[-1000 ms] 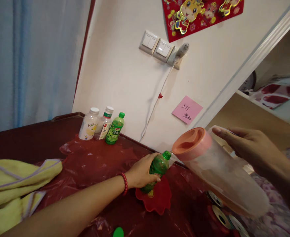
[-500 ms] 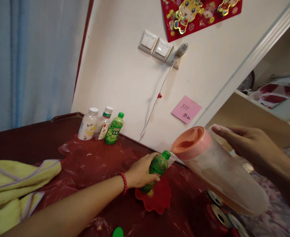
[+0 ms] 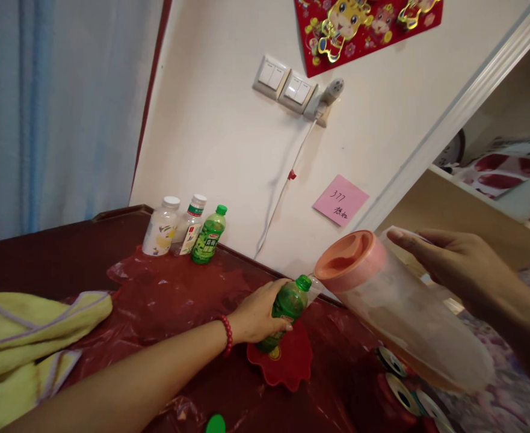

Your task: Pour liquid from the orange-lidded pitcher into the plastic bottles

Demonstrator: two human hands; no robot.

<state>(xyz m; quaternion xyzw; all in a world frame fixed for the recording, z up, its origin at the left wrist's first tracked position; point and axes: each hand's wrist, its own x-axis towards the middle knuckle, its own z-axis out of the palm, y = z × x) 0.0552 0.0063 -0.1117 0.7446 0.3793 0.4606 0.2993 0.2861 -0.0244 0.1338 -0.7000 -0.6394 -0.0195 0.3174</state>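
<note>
Green bottle [image 3: 292, 302] grasped by the left hand [image 3: 256, 316]; the right hand [image 3: 456, 258] grips a pitcher [image 3: 409, 325] tilted toward the bottle's neck. Apparent pouring calls for steady aim.

The big jug [image 3: 415, 328] has moved just a tiny bit since the first picture. Its round bottom end is a little farther to the right of the green bottle [image 3: 290, 302] in the left hand [image 3: 258, 316]. Its orange lid [image 3: 346, 260], just right of the bottle's top, has gone up a teeny bit. The right hand [image 3: 454, 258], up and to the right of the bottle, has gone up a teeny bit too. The whole view slid a little, so the pink note [image 3: 341, 200] above the bottle and the yellow cloth [image 3: 34, 319] far to its left show slightly more to the left.
</note>
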